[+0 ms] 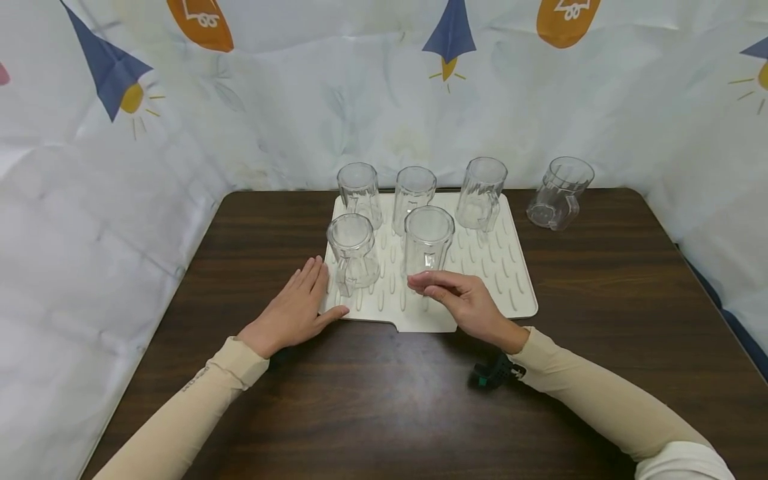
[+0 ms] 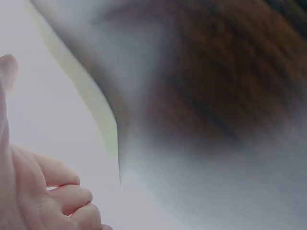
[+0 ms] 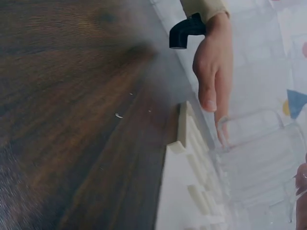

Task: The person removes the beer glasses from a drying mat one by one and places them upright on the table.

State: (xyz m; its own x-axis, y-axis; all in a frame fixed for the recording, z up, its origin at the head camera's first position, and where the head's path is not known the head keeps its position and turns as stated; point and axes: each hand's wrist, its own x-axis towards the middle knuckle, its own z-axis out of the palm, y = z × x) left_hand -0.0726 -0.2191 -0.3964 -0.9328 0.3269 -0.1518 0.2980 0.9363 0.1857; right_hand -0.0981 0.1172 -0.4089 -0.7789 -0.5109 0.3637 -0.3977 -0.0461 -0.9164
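My right hand [image 1: 471, 303] is at the near side of a clear glass mug [image 1: 429, 243] in the front middle of a white ribbed drying mat [image 1: 507, 287]. Thumb and curled fingers pinch low on the mug, where the handle is hidden. My left hand [image 1: 294, 307] lies flat at the mat's left edge, fingers straight and together, thumb spread over the front corner. Just beside it stands another glass mug [image 1: 353, 257], its handle towards me. In the right wrist view, a mug [image 3: 259, 167] rises from the mat, with the left hand [image 3: 214, 67] beyond.
Along the mat's back edge stand three more mugs: left [image 1: 360, 190], middle [image 1: 414, 193] and right [image 1: 482, 190]. One further mug [image 1: 558, 193] is on the dark wooden table [image 1: 360, 407], right of the mat. A patterned white sheet [image 1: 288, 100] hangs behind.
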